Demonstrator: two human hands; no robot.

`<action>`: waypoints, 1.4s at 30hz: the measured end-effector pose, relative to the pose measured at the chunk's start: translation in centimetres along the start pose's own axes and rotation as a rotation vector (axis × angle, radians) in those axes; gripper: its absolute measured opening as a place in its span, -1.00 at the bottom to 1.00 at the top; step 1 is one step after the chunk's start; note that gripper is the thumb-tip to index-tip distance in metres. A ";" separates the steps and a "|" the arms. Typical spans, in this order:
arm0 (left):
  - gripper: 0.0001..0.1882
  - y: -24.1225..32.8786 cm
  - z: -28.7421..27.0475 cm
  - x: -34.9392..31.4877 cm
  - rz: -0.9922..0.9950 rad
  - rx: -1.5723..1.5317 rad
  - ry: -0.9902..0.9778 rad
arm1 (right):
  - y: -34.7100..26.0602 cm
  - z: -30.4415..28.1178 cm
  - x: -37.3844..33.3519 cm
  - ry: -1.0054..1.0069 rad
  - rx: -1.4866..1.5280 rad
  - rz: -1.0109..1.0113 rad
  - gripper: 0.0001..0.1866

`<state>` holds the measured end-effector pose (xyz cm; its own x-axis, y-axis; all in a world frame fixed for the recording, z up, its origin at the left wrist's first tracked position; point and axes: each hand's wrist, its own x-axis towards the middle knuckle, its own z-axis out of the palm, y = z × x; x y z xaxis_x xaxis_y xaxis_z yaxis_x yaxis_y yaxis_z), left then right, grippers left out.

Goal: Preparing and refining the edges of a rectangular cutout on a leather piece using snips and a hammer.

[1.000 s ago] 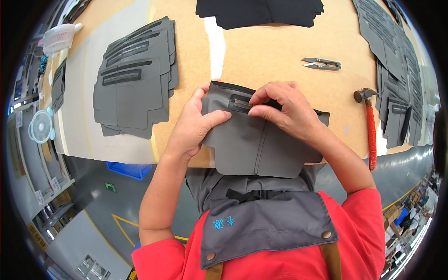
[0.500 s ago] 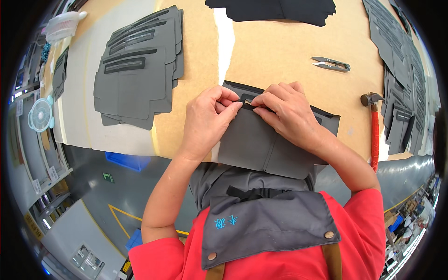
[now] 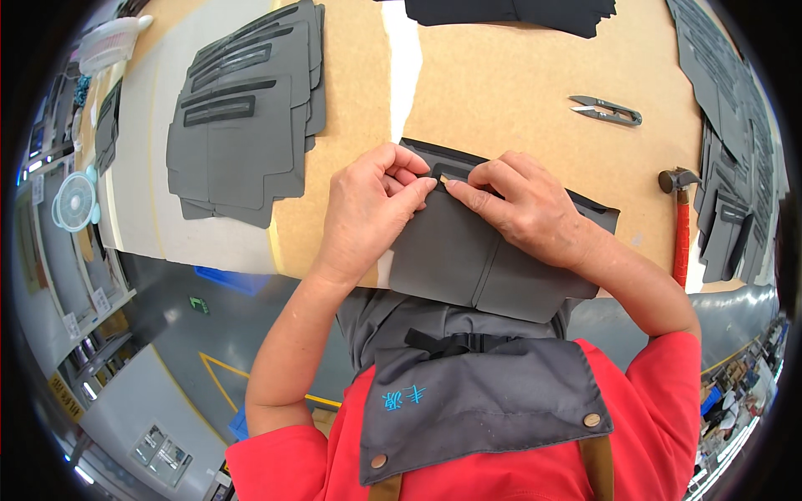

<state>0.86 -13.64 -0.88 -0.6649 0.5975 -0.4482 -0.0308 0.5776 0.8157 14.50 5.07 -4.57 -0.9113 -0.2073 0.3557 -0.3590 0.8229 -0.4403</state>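
Grey fabric panel (image 3: 468,259): lies flat at the near edge of the desk (image 3: 518,75), its near part hanging over the rim towards the person's apron. Long axis of its dark slot runs left to right, slanting slightly nearer on the right.

Left hand (image 3: 368,209): on the panel's far left corner, fingers curled, thumb and forefinger pinched together at the slot.

Right hand (image 3: 522,209): on the far edge just right of the left, forefinger tip pressed at the same spot. Both hands meet tip to tip; neither is nearer to the work point.

Small pale piece (image 3: 442,179): between the fingertips, too small to identify.

Elsewhere: stack of grey panels (image 3: 242,125) far left; thread snips (image 3: 606,110) far right; red-handled hammer (image 3: 681,225) right, well apart.

Hidden: slot under the hands; panel's near edge behind the apron.
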 end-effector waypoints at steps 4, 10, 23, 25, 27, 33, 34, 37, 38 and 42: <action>-0.85 0.4 -0.1 0.1 -0.033 -0.005 -0.015 | 0.0 -0.2 0.1 -0.005 -0.026 -0.034 -0.52; -0.83 0.7 -0.5 0.5 -0.088 -0.065 -0.070 | 0.0 -0.2 -0.1 0.002 -0.084 -0.092 -0.52; -0.77 2.5 -0.5 1.3 -0.175 0.097 -0.123 | 0.1 0.1 -0.3 0.048 -0.125 -0.129 -0.55; -0.78 2.6 -0.6 1.2 -0.179 0.112 -0.122 | 0.1 0.2 -0.3 0.053 -0.127 -0.132 -0.55; -0.79 2.4 -0.6 1.2 -0.190 0.079 -0.126 | 0.1 0.4 -0.4 0.068 -0.132 -0.136 -0.55; -0.80 2.6 -0.7 1.4 -0.212 0.079 -0.142 | 0.2 0.5 -0.4 0.080 -0.132 -0.142 -0.55; -0.80 2.6 -0.7 1.4 -0.212 0.080 -0.141 | 0.1 0.5 -0.4 0.082 -0.132 -0.142 -0.55; -0.81 2.7 -0.7 1.5 -0.217 0.094 -0.142 | 0.1 0.5 -0.3 0.082 -0.142 -0.140 -0.56; -0.81 2.6 -0.7 1.5 -0.217 0.096 -0.145 | 0.1 0.5 -0.4 0.085 -0.149 -0.141 -0.57; -0.80 2.6 -0.8 1.5 -0.219 0.098 -0.147 | -0.1 0.6 -0.6 0.060 -0.154 -0.118 -0.50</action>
<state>-0.80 -11.67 0.80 -0.5347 0.5229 -0.6639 -0.0842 0.7487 0.6575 14.93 4.84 -5.23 -0.8493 -0.2793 0.4479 -0.4236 0.8669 -0.2627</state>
